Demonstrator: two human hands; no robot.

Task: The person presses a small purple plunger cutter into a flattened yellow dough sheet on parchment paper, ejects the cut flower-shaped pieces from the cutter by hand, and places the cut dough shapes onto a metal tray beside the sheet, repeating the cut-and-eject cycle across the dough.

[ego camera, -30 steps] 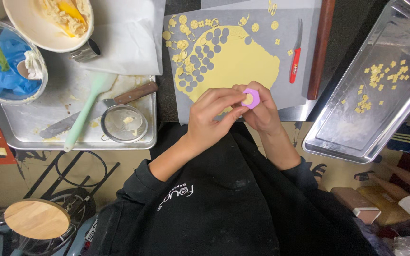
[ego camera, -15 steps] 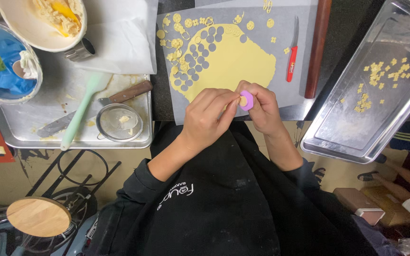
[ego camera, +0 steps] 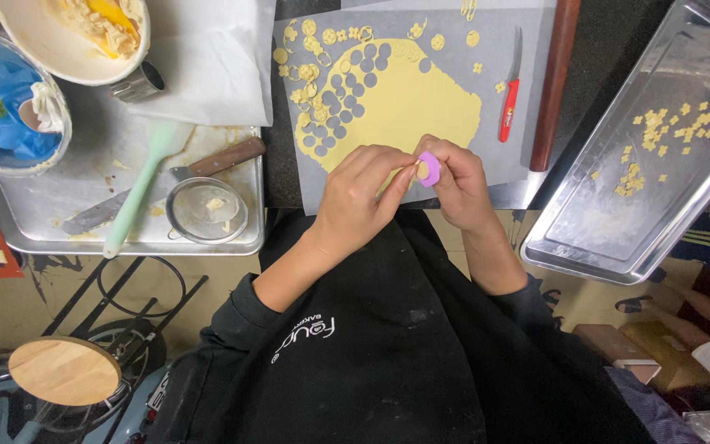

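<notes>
My right hand (ego camera: pixel 458 187) holds a small purple round cutter (ego camera: pixel 427 168) with a bit of yellow dough in it. My left hand (ego camera: pixel 359 197) meets it from the left, fingertips picking at the dough inside the cutter. Both hands hover over the near edge of a grey baking sheet of paper (ego camera: pixel 495 49). On it lies a rolled yellow dough sheet (ego camera: pixel 421 103) with many small round holes cut along its left side. Loose cut-out dough pieces (ego camera: pixel 310 66) lie beside it.
A red-handled knife (ego camera: pixel 509 107) and a wooden rolling pin (ego camera: pixel 554 82) lie right of the dough. A metal tray (ego camera: pixel 601 238) at right holds small dough shapes (ego camera: pixel 667 131). At left, another tray (ego camera: pixel 232 242) carries a green spatula (ego camera: pixel 137 193), a wooden-handled scraper (ego camera: pixel 215 160), a small sieve (ego camera: pixel 205 210). Bowls stand behind.
My hands stay together at the cutter, shifted slightly left in view as the camera moved. My left fingers now pick at the dough inside the cutter.
</notes>
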